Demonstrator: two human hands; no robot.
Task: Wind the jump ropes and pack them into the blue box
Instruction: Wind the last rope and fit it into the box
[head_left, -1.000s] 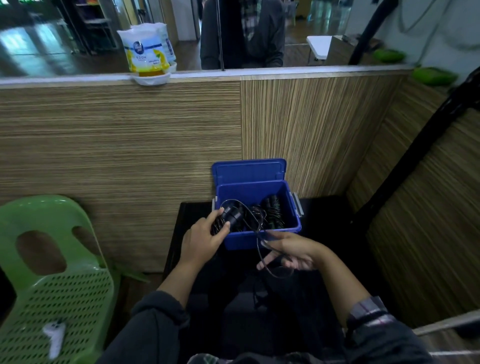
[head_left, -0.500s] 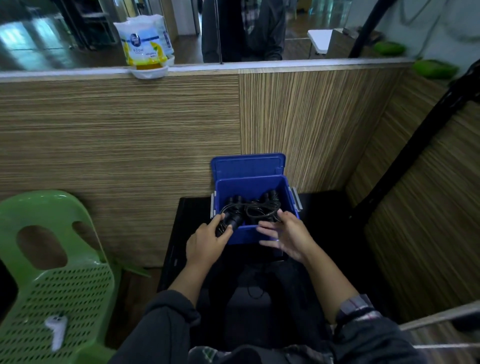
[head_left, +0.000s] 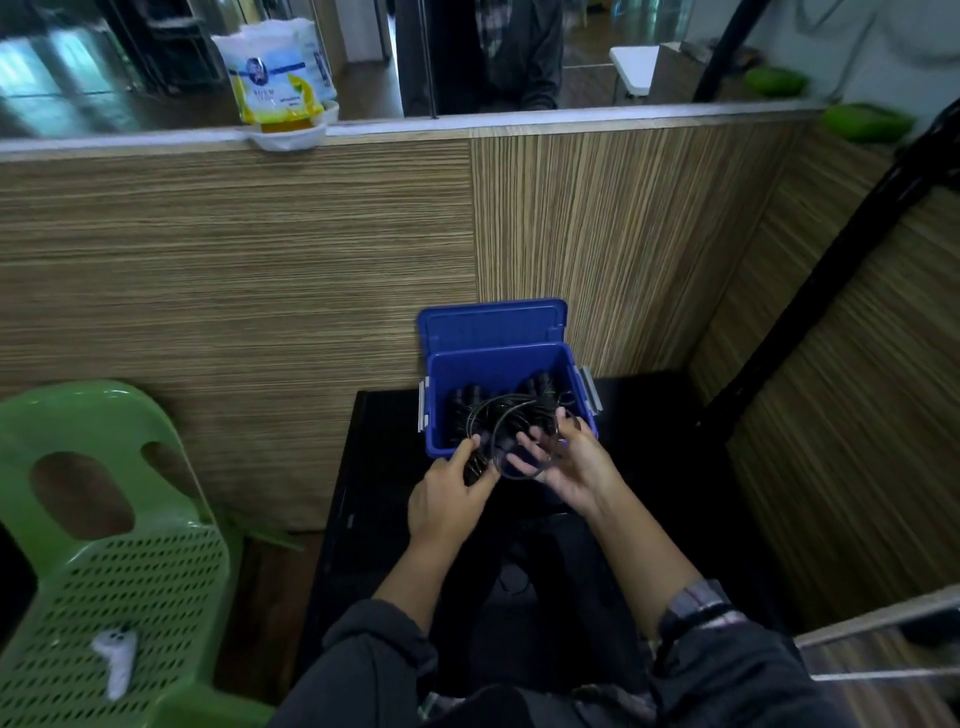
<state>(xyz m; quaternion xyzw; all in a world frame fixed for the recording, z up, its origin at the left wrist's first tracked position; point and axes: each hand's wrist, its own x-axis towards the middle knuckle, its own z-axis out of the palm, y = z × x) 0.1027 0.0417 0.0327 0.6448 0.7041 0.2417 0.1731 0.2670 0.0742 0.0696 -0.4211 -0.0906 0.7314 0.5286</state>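
While the left hand (head_left: 447, 499) grips a jump rope (head_left: 511, 441) handle, fingers curled, the right hand (head_left: 563, 465) spreads straight fingers through its loops (over the near rim). Beyond, the blue box (head_left: 571, 371) holds more ropes; black worktop (head_left: 644, 415) lies bare rightward.

A white, blue and yellow plastic package (head_left: 275, 78) stands on the ledge in the upper left of the frame. It carries a round dark blue logo near its top, with lettering below that looks like "ROOM", though the blur makes this uncertain. The smaller print under it is too blurred to read. No other readable text appears.
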